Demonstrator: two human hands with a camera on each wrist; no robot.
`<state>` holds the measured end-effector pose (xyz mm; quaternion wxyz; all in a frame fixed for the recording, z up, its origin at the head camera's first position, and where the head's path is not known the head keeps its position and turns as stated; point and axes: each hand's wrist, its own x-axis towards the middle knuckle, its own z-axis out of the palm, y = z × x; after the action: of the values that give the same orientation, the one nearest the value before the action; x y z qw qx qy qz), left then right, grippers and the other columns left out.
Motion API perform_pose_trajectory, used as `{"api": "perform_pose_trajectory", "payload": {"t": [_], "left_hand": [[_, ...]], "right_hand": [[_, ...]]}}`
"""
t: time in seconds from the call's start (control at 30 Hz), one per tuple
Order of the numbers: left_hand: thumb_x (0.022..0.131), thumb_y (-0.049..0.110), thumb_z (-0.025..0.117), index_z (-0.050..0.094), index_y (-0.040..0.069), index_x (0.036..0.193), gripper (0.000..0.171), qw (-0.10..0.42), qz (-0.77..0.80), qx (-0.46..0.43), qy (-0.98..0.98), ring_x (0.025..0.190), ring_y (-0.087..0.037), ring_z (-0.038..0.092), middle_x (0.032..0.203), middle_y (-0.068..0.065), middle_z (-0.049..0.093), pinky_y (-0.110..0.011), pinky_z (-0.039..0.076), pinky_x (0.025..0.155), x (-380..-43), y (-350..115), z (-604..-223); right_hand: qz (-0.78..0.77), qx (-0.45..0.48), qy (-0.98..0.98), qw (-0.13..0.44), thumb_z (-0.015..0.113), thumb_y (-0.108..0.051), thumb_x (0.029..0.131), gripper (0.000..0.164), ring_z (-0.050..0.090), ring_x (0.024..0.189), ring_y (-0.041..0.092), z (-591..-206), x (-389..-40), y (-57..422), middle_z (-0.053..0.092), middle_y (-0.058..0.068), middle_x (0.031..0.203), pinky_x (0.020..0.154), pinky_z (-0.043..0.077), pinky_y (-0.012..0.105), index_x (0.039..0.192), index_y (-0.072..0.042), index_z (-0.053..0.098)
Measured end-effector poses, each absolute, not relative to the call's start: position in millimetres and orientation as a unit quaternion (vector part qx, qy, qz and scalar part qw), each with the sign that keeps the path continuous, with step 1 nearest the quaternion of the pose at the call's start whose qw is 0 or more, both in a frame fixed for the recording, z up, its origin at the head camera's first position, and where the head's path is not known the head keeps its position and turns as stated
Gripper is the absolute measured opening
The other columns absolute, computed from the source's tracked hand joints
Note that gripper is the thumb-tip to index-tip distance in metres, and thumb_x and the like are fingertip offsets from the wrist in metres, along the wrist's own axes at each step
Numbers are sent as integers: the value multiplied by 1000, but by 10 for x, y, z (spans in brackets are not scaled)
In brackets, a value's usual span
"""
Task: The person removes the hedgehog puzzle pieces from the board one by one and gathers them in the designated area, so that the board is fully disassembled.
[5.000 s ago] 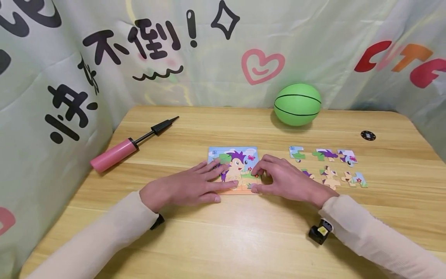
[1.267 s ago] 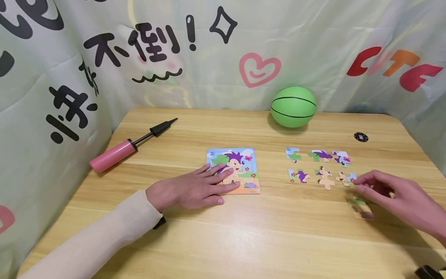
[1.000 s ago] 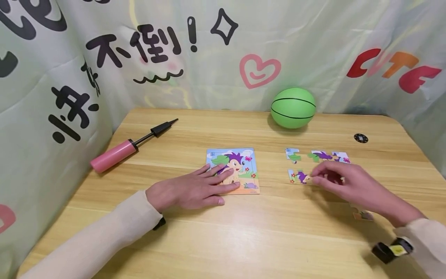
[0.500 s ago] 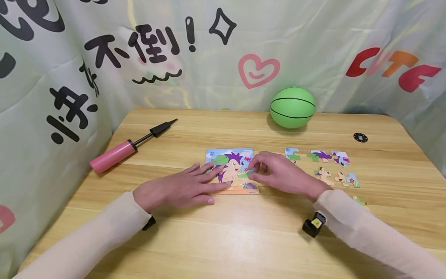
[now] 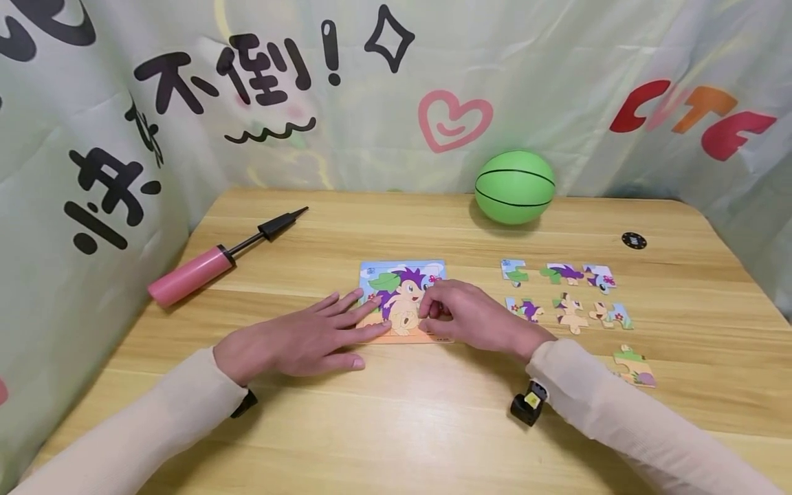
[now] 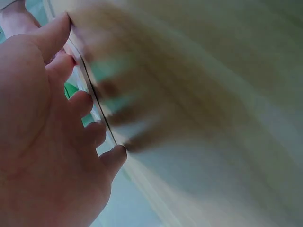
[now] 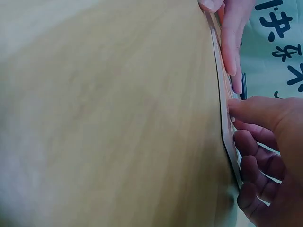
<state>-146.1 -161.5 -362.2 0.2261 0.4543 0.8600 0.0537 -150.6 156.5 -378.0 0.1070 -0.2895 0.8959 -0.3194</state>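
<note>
My left hand lies flat with spread fingers on the left part of a small jigsaw puzzle board showing a purple-haired hedgehog. In the left wrist view, the same fingers reach over the board's edge. My right hand has its thumb and fingers curled at the board's lower right part. The right wrist view has its thumb touching the board; whether a piece is pinched there is hidden. Several loose puzzle pieces lie in rows to the right, one lower, beside the right sleeve.
A green ball stands at the table's back edge, near the curtain. At the left lies a pink hand pump with a black nozzle. A black round chip is at the back right of the wooden table.
Five seconds ago six pieces' rows lay at right; a further piece then appeared below them. My right hand has come back left to the board. My left hand has slid slightly left.
</note>
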Motion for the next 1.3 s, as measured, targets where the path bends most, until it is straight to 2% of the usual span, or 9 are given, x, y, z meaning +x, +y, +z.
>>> {"api": "perform_pose_trajectory", "payload": {"t": [0.17,0.33,0.5,0.67,0.87,1.07,1.3], "left_hand": [[117,52,41,23,33,175,63,228,55,452,860,171,-39,-6,186,-5,-1,-68,6,135,-1452,-1620,-3630],[117,52,41,23,33,175,63,224,54,453,861,171,-38,-5,186,-4,-1,-67,7,135,-1455,-1616,-3647],[117,52,41,22,33,175,64,221,51,454,862,171,-39,-4,186,-5,0,-68,8,135,-1455,-1621,-3663],[117,53,40,22,34,175,64,222,52,454,862,171,-38,-5,186,-4,0,-67,7,135,-1457,-1629,-3673],[117,52,40,22,33,175,63,220,52,456,861,171,-39,-5,186,-5,0,-67,7,135,-1465,-1618,-3654],[117,50,43,24,32,175,64,221,54,456,861,171,-40,-4,186,-6,2,-68,8,135,-1461,-1616,-3633],[117,50,43,24,31,175,64,223,58,454,860,171,-40,-4,186,-6,2,-68,8,135,-1454,-1620,-3632]], "right_hand": [[-299,-297,902,92,80,-21,101,8,60,86,10,-3762,-1490,1539,67,-9,93,79,56,26,99,-20,72],[-264,-315,910,47,78,-22,98,6,58,84,8,-3723,-1470,1541,65,-11,90,76,54,27,97,-21,72],[-223,-344,912,3,74,-19,97,3,56,82,9,-3686,-1493,1531,65,-10,87,74,52,28,98,-16,74],[-240,-321,916,4,75,-15,96,2,61,84,11,-3648,-1558,1643,68,-7,90,78,57,29,97,-14,75],[-287,-268,920,14,77,-12,98,7,66,95,13,-3529,-1522,2072,73,-3,101,89,62,33,105,-13,75],[-308,-246,918,-48,82,-8,96,14,60,89,11,-3443,-1346,2616,68,-7,95,77,53,21,101,-18,73],[-294,-245,917,-110,88,1,86,35,56,83,6,-3549,-1048,3109,62,-14,90,71,45,19,97,-27,70]]}}
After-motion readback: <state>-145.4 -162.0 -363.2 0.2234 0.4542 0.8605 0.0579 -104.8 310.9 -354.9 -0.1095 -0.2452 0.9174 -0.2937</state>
